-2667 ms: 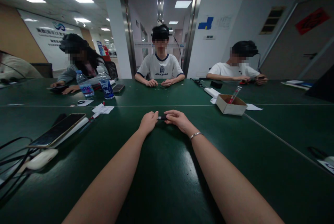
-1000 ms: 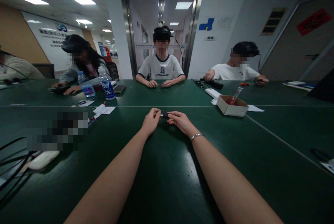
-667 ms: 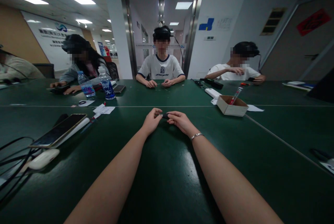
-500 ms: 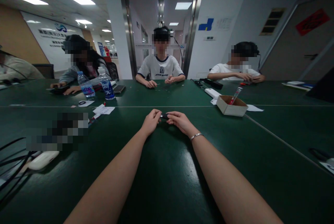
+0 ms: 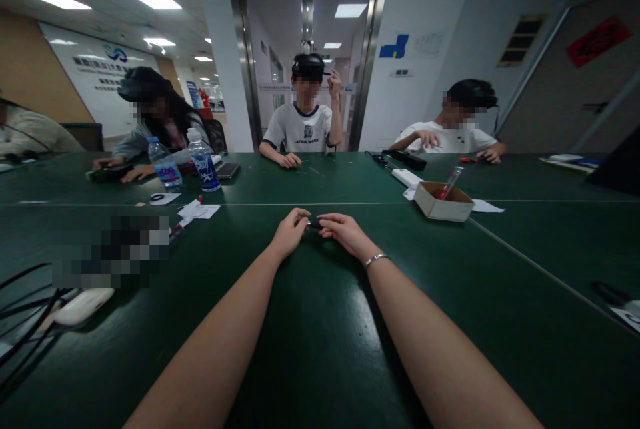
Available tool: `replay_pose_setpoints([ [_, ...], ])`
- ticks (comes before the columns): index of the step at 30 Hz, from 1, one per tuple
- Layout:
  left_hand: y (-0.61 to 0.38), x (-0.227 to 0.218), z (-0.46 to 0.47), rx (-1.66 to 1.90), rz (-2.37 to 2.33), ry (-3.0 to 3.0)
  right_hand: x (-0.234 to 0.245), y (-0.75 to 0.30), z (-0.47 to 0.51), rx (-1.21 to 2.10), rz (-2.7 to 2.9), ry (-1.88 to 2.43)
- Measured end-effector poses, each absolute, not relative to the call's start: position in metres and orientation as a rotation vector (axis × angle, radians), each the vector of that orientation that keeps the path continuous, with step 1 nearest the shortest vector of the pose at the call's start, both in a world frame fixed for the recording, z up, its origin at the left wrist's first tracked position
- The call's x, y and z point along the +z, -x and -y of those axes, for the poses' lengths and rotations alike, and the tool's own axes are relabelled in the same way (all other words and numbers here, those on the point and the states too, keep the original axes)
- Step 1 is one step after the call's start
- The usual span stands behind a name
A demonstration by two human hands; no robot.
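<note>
Both my arms stretch forward over a dark green table point(image 5: 320, 349). My left hand point(image 5: 289, 232) and my right hand point(image 5: 344, 232) meet at the middle, fingers pinched together. Between the fingertips is a small black object point(image 5: 315, 222), gripped from both ends just above the tabletop. It is too small to name. A thin bracelet point(image 5: 375, 259) circles my right wrist.
An open cardboard box point(image 5: 443, 201) holding a red pen stands at the right. Two water bottles point(image 5: 203, 162) and paper slips point(image 5: 197, 209) lie at the left, with a white device point(image 5: 83, 306) and cables nearer. Three people sit across the table.
My hands rose slightly off the table and keep pinching the small black object. The person opposite lifted a hand to the headset; the person at the right moved their arms.
</note>
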State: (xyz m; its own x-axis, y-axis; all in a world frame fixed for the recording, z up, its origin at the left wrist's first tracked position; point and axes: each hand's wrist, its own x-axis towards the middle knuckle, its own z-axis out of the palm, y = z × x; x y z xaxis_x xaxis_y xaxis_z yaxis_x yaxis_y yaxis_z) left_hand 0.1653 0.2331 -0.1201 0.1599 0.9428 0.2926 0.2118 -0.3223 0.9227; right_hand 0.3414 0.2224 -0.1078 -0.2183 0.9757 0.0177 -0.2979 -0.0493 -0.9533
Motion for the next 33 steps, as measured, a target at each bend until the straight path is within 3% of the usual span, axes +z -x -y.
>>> replay_pose_setpoints([
  [33,-0.166,-0.1153,-0.229,1.153,-1.039,-1.635,-0.1071,-0.3429,-0.2213,1.508,1.14,0.87],
])
